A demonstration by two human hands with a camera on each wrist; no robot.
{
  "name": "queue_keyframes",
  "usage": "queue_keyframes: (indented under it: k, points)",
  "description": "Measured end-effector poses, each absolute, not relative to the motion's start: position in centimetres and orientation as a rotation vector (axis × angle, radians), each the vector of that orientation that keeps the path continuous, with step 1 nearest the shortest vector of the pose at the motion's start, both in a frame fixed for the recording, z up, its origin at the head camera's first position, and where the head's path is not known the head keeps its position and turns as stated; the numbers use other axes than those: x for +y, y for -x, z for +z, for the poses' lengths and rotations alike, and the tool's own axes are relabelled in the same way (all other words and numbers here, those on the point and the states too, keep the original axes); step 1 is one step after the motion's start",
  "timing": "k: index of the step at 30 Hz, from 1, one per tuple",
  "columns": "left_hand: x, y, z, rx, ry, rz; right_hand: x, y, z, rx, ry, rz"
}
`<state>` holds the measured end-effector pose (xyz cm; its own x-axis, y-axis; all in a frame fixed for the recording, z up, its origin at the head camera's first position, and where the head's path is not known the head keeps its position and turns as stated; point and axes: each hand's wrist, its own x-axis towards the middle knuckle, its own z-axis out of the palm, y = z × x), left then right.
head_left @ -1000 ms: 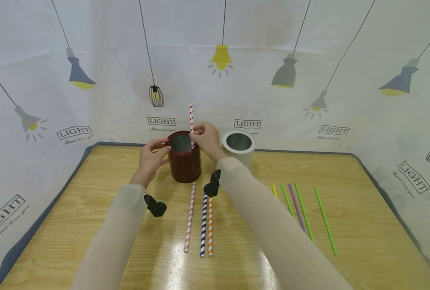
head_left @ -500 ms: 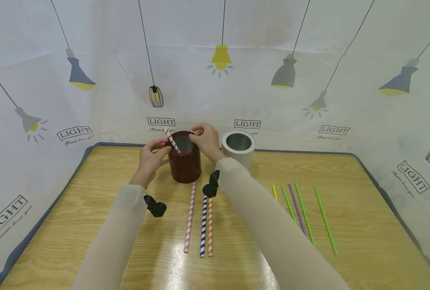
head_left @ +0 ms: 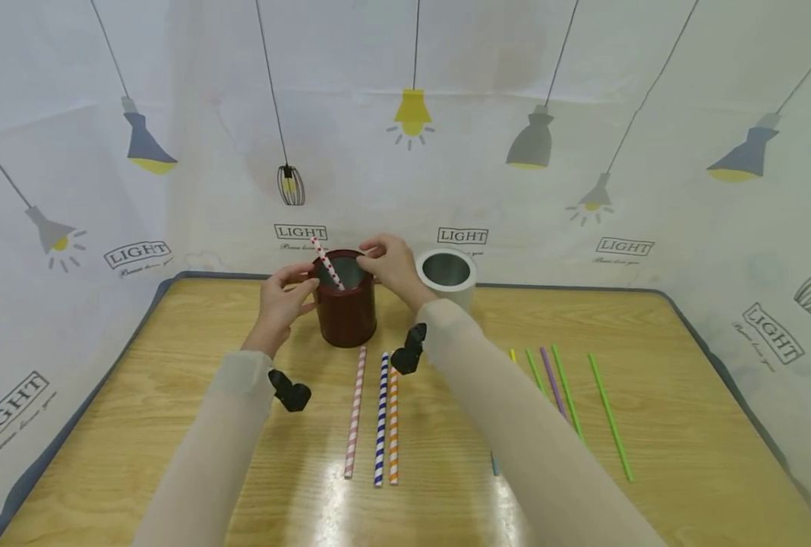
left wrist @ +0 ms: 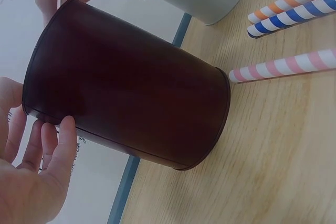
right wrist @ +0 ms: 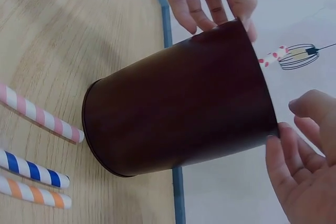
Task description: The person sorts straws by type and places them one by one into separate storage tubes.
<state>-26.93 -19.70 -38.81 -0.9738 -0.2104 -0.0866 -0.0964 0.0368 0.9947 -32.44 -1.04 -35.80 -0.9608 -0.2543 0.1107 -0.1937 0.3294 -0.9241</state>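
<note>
A dark red cylindrical canister (head_left: 346, 315) stands upright on the table, open at the top. A paper straw with red dots (head_left: 327, 263) leans inside it toward the left, its upper end above the rim. My left hand (head_left: 282, 304) holds the canister's left side near the rim, fingers curved along the wall in the left wrist view. At the right of the rim is my right hand (head_left: 393, 266), with no straw between its fingers. In the right wrist view its thumb (right wrist: 310, 106) stands apart from the canister while fingertips touch the rim edge.
A white canister (head_left: 447, 279) stands to the right, behind my right forearm. Pink (head_left: 355, 414), blue (head_left: 381, 418) and orange (head_left: 394, 425) striped paper straws lie in front. Several thin coloured straws (head_left: 610, 418) lie at the right, partly hidden by the right sleeve. A printed cloth surrounds the table.
The red-dotted straw, upright in my right fingers a second ago, was let go and tipped left inside the dark red canister. Both hands stay by its rim; my right wrist turned slightly.
</note>
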Motion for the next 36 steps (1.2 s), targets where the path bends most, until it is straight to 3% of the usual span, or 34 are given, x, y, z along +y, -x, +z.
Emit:
queue_keyframes:
  k: [20,36]
  points:
    - [-20.0,26.6,-38.6,-2.196,-0.317,-2.127,1.5,29.6,-35.3,2.404,0.504,-1.62]
    - [-19.5,26.7,-38.5,-2.19,-0.327,-2.138,4.2,27.2,-38.6,2.332,0.442,-1.583]
